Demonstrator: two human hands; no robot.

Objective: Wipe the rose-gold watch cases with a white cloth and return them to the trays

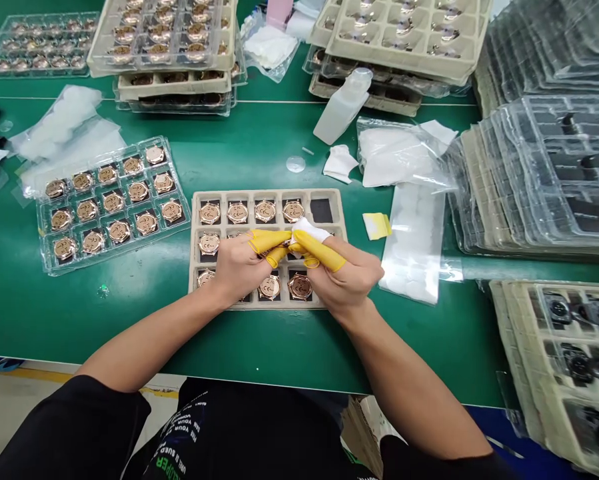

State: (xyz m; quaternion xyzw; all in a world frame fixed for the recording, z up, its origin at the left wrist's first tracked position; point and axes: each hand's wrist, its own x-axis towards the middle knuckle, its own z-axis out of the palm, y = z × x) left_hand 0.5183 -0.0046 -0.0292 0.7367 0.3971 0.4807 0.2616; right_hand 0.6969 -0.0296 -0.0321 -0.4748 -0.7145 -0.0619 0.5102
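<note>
My left hand (pixel 244 260), with yellow finger cots on its fingertips, is closed in a pinch on a watch case (pixel 287 245) that the fingers mostly hide. My right hand (pixel 342 263), also in yellow finger cots, grips a folded white cloth (pixel 312 231) and presses it against the held case. Both hands are over a beige tray (pixel 269 308) with rose-gold watch cases (pixel 265 211) lying back side up in its compartments. The top right compartment shows just a black pad (pixel 322 211).
A clear tray of watch cases (pixel 114 203) lies on the left. Stacked trays (pixel 162 70) stand at the back and more clear trays (pixel 539 180) at the right. Behind my right hand are a white bottle (pixel 342 107), white wipes (pixel 394 157) and a yellow-and-white piece (pixel 377 226).
</note>
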